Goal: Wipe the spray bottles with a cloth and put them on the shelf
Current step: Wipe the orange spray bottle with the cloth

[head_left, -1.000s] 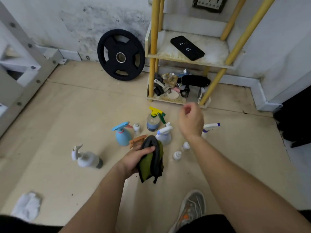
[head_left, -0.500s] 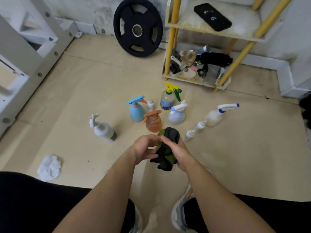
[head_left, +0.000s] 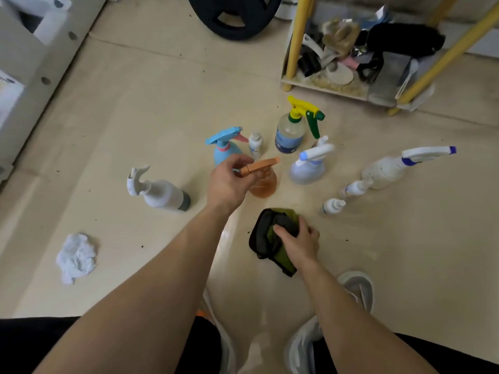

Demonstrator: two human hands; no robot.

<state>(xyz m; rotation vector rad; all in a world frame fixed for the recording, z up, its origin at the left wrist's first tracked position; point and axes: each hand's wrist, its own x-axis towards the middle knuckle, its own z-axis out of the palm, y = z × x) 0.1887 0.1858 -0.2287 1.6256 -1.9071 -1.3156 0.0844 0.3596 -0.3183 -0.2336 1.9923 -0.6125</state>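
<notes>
Several spray bottles stand on the floor. My left hand has its fingers curled round the trigger head of the orange spray bottle, which still rests on the floor. Lower right, my right hand grips a bunched green and black cloth, held just above the floor. Around the orange bottle are a blue bottle, a clear bottle with a yellow and green head, a pale lilac bottle, a white bottle with a purple tip and a white bottle with a grey base.
The yellow-legged shelf stands at the upper right, its bottom level full of clutter. A black weight plate leans at the top. A crumpled white cloth lies at the left. Small white bottles stand at the right. My shoes are below.
My view has dropped closer to the floor. The left hand let go of the cloth and moved forward onto the orange bottle's head. The right hand now holds the cloth alone.
</notes>
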